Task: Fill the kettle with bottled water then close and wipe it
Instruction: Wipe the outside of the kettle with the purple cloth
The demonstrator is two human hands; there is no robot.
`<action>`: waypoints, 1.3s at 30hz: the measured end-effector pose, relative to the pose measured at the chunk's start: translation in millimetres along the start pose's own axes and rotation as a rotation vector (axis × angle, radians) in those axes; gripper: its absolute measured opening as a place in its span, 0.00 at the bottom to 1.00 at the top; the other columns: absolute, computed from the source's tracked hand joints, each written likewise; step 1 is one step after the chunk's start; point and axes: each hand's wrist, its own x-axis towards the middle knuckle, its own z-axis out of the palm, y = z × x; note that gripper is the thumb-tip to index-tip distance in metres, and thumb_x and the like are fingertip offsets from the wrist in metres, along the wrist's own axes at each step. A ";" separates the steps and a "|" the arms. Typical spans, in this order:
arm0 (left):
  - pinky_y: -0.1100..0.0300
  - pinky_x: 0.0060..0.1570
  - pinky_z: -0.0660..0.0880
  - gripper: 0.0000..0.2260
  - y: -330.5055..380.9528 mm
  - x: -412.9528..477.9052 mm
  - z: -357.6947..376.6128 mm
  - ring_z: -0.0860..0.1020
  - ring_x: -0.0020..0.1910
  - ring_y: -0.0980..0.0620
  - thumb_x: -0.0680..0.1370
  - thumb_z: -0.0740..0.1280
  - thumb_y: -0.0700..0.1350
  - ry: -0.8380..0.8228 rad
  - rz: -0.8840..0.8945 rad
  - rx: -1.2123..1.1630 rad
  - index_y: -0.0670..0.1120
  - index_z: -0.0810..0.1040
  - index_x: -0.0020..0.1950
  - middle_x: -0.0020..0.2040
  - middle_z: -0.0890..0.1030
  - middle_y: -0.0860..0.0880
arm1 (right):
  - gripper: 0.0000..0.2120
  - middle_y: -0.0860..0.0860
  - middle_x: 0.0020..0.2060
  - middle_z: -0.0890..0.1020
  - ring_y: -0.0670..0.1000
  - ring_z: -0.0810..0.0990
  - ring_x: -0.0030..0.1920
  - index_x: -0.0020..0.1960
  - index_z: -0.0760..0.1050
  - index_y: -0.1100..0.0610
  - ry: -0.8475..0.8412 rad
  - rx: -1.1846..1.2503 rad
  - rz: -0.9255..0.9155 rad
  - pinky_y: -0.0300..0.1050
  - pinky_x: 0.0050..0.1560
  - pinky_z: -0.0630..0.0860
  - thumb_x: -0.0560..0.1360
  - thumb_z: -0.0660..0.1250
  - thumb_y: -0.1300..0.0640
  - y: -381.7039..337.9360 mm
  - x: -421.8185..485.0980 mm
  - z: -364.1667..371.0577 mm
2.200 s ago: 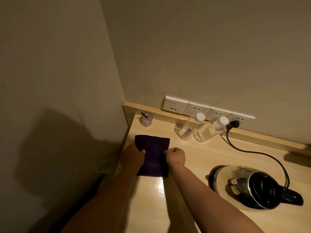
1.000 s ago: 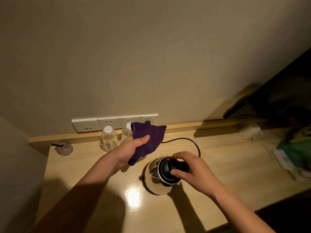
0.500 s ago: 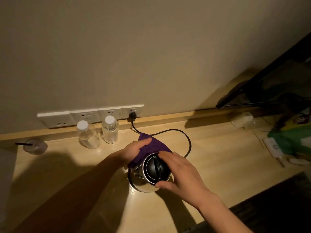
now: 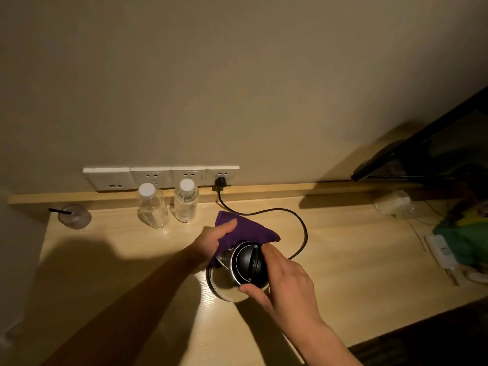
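Note:
A steel kettle (image 4: 227, 286) with a closed black lid (image 4: 247, 262) stands on the wooden counter (image 4: 118, 273). My right hand (image 4: 284, 281) grips it from the right, over the handle side, fingers curled around the lid's rim. My left hand (image 4: 211, 240) holds a purple cloth (image 4: 247, 229) pressed against the kettle's far left side. Two clear water bottles (image 4: 153, 206) (image 4: 186, 200) with white caps stand upright by the wall. The kettle's black cord (image 4: 285, 215) runs to the socket.
A socket strip (image 4: 158, 177) lines the wall behind the bottles. A small glass jar with a black stick (image 4: 74, 216) sits at far left. Dark screen (image 4: 427, 151), white items (image 4: 392, 204) and green clutter (image 4: 464, 233) crowd the right end.
My left hand lifted the purple cloth from the counter's left end and brought it against the kettle. My right hand took hold of the kettle. My view shifted right.

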 end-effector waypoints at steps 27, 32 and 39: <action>0.45 0.68 0.75 0.28 -92.0 -2.5 8.3 0.85 0.58 0.46 0.74 0.61 0.73 0.422 0.270 -0.254 0.53 0.88 0.54 0.53 0.89 0.48 | 0.42 0.47 0.73 0.76 0.52 0.75 0.72 0.80 0.64 0.48 -0.373 0.449 0.106 0.45 0.67 0.72 0.71 0.80 0.46 9.7 33.9 -32.7; 0.39 0.69 0.74 0.34 -127.7 23.8 -11.2 0.84 0.60 0.42 0.69 0.60 0.80 0.500 0.217 -0.235 0.58 0.87 0.57 0.55 0.89 0.46 | 0.41 0.48 0.70 0.79 0.52 0.78 0.69 0.79 0.66 0.49 -0.318 0.434 0.112 0.46 0.64 0.74 0.71 0.79 0.43 8.4 28.7 -30.3; 0.40 0.66 0.76 0.38 -119.9 21.9 2.2 0.85 0.56 0.44 0.64 0.56 0.85 0.522 0.181 -0.131 0.59 0.86 0.54 0.51 0.89 0.47 | 0.26 0.44 0.51 0.85 0.50 0.84 0.52 0.61 0.77 0.47 -0.166 0.331 0.179 0.43 0.43 0.73 0.70 0.74 0.34 -5.7 17.4 -21.9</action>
